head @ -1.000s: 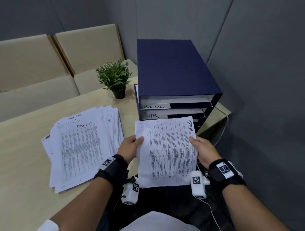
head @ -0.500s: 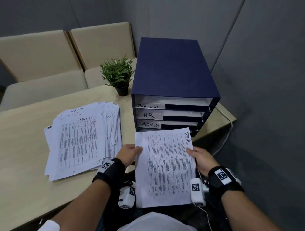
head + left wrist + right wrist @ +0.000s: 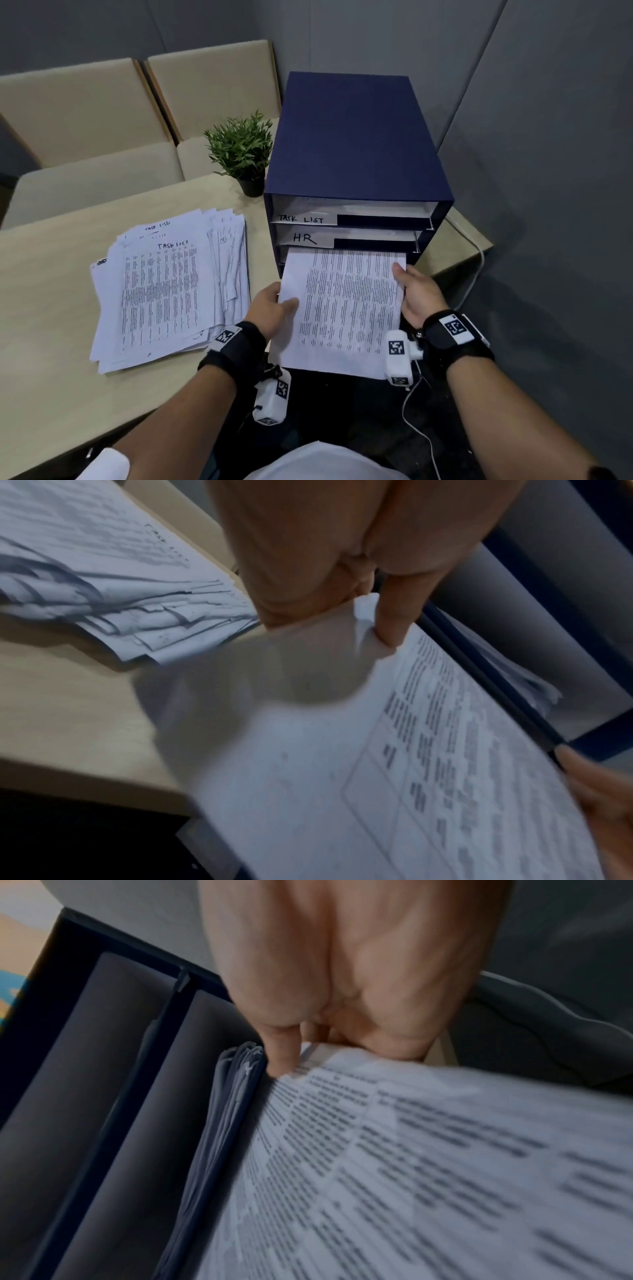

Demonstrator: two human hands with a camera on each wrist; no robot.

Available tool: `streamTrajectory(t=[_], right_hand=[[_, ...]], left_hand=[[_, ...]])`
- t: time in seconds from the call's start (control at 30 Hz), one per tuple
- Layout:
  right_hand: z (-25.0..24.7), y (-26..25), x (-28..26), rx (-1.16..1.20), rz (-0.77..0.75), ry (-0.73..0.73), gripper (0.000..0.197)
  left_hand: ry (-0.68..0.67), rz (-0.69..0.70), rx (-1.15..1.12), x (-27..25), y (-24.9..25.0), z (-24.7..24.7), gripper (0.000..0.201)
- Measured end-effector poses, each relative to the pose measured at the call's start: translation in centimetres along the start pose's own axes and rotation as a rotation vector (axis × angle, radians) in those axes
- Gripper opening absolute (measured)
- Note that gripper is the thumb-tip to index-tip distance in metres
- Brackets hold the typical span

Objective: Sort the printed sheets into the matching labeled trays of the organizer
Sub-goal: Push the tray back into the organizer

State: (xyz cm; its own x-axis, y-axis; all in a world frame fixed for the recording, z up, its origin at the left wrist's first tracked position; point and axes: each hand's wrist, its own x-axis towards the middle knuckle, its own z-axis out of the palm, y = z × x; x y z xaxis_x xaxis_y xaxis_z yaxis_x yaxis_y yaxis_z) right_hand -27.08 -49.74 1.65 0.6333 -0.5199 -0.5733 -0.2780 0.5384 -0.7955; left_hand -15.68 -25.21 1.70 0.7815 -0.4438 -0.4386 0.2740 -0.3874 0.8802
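Nearest the person, the left hand [image 3: 270, 308] and the right hand [image 3: 416, 296] hold one printed sheet [image 3: 342, 308] by its two long edges, out past the near edge of the desk [image 3: 51, 308]. The left thumb lies on the sheet's top face with the fingers [image 3: 394, 615] curled beneath, pinching the left edge; the wrist view shows the paper dented at that pinch. The right hand pinches the right edge the same way, its thumb on top close to the far corner. Both wrists carry black bands with square marker tags and small white camera units.

The sheet's far end meets the front of the dark blue organizer [image 3: 352, 137], at the tray just below the one labeled "HR" [image 3: 305, 238]; the label of that lower tray is covered by the paper. The right wrist view shows the sheet's leading edge just beside a stack of papers [image 3: 232, 1123] already lying in a tray, though blur hides how far in it reaches. Above "HR" sits the tray labeled "TASK LIST" [image 3: 301, 219], with paper in it.

To the left on the desk lies a fanned pile of printed sheets [image 3: 164, 291], the top one handwritten "TASK LIST". Beyond it, just beside the organizer's far left corner, stands a small potted plant [image 3: 239, 150]. Behind the desk are beige cushioned seats [image 3: 102, 113] against grey walls.
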Motion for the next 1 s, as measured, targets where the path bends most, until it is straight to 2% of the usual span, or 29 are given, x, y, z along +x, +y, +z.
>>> streamTrajectory(t=[0.03, 0.1, 0.17, 0.27, 0.37, 0.5, 0.7, 0.83, 0.93, 1.0], right_hand=[[0.1, 0.0, -0.4, -0.058, -0.009, -0.045, 0.013], [-0.4, 0.3, -1.2, -0.195, 0.013, -0.121, 0.017], [-0.8, 1.1, -1.5, -0.220, 0.055, -0.181, 0.005], [-0.7, 1.7, -0.9, -0.185, 0.023, -0.103, 0.027], [0.4, 0.8, -0.5, -0.125, -0.069, -0.014, 0.025], [1.5, -0.4, -0.2, -0.061, -0.129, 0.022, 0.018], [0.1, 0.5, -1.3, -0.222, 0.073, -0.189, 0.019], [0.2, 0.6, -0.1, -0.163, 0.035, -0.091, 0.027], [1.8, -0.5, 0.4, -0.077, -0.019, -0.056, 0.020], [2.9, -1.2, 1.0, -0.042, -0.040, 0.001, 0.027]], left_hand=[[0.028, 0.007, -0.025, 0.1, 0.3, 0.0, 0.016], [0.065, 0.017, -0.094, 0.6, 0.9, 0.1, 0.016], [0.085, 0.034, -0.112, 1.0, 1.6, 0.2, 0.023], [0.089, 0.043, -0.071, 1.3, 2.2, 0.4, 0.024], [0.046, -0.007, -0.093, 1.1, 2.5, 0.5, 0.019], [0.036, -0.039, -0.130, 0.6, 2.6, 0.8, 0.031], [0.137, -0.003, -0.194, 1.6, 3.3, 1.2, 0.028], [0.107, 0.007, -0.267, 1.6, 3.6, 1.3, 0.024], [0.082, 0.005, -0.334, 1.3, 3.8, 1.1, 0.011], [0.082, -0.004, -0.326, 1.2, 3.5, 0.7, 0.012]])
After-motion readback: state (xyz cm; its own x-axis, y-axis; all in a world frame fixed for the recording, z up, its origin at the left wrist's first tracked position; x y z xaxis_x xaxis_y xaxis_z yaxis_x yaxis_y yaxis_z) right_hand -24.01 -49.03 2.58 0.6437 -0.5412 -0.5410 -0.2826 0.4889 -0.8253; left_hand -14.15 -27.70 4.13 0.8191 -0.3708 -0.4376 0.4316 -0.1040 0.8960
